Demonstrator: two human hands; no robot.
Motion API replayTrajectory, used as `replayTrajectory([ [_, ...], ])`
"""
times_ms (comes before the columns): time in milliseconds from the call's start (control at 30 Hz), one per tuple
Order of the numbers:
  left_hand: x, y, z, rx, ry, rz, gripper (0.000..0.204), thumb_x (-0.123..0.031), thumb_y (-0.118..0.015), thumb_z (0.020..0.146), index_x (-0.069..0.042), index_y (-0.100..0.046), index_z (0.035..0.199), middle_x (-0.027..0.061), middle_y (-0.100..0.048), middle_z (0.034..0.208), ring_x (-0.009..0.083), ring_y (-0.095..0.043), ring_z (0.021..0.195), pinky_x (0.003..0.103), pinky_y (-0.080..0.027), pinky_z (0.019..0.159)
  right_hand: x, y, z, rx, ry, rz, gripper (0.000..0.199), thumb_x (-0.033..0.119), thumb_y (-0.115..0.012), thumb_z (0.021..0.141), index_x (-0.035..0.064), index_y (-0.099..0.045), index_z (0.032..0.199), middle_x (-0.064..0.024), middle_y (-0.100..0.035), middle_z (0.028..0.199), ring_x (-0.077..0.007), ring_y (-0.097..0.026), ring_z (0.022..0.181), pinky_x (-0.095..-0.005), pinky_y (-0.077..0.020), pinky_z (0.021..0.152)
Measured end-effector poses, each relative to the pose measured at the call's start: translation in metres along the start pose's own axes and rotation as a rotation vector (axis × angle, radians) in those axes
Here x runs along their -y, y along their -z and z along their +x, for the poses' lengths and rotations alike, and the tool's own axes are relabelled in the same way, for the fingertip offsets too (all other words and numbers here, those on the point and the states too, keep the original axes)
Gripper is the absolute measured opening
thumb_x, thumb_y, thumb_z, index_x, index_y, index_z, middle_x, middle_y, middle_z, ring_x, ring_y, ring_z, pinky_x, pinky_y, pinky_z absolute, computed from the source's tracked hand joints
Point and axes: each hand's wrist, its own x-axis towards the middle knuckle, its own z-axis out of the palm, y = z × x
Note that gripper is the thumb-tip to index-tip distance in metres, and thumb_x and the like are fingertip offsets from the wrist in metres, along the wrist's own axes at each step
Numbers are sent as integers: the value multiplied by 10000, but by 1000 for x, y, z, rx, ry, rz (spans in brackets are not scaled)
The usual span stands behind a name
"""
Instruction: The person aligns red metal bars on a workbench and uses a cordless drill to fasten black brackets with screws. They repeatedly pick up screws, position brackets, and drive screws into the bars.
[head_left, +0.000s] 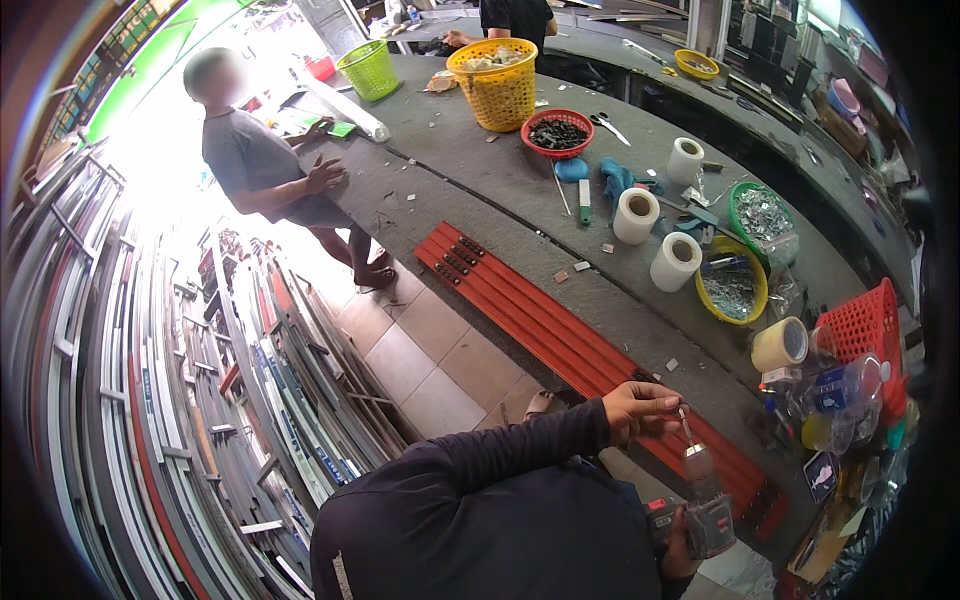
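My right hand grips a cordless drill, its bit pointing up and away from me. At the bit's tip, the fingers of my left hand are pinched together; whatever small thing they hold is too small to make out. Below both hands, long orange-red metal profiles lie side by side along the bench's near edge. Small black fittings sit in rows at their far end, and more dark fittings show at the near end, beside the drill.
The grey bench carries white tape rolls, a green basket and yellow basket of metal parts, a red basket of black pieces, and scissors. Racked profiles fill the left. A person stands across the aisle.
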Motion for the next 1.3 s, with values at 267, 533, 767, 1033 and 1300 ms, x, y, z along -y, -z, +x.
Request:
replayTrajectory([
  [267,9,10,-5,-7,-24,40,266,-208,-835,1067,-52,-764,1271,76,-825,1202,208,-837,1040,359,-729,902,-25,-2,9,33,146,-151,259,249,-747,1122,33,-775,1263,-48,-743,1059,-148,-600,754,-348,-476,648],
  [533,13,0,-9,-28,50,130,311,-294,-828,1077,-97,-733,1298,39,-812,1229,173,-838,891,410,-744,844,-13,1,5,41,206,-210,240,238,-741,1120,31,-782,1235,-85,-766,1075,-186,-663,833,-382,-524,749],
  [767,-15,5,-21,49,178,344,324,-309,-824,1083,-75,-734,1287,69,-801,1190,213,-847,930,418,-740,820,-23,11,-2,53,332,-340,255,238,-775,1094,37,-770,1252,-100,-779,1126,-222,-719,1005,-414,-555,871],
  [1033,-30,24,-14,110,-71,550,547,-311,-780,1075,70,-672,1451,199,-791,1254,268,-820,1028,398,-707,873,14,-12,-16,-54,506,-502,383,247,-987,855,119,-771,1144,-74,-802,1077,-299,-790,935,-431,-613,799],
  [1300,-56,61,-1,43,-910,1860,307,-214,-909,857,-156,-831,1148,126,-716,1438,417,-552,1511,640,-355,1318,66,-34,-19,4,330,-625,285,232,-914,932,132,-799,1173,-73,-819,1126,-331,-784,1029,-460,-584,925],
])
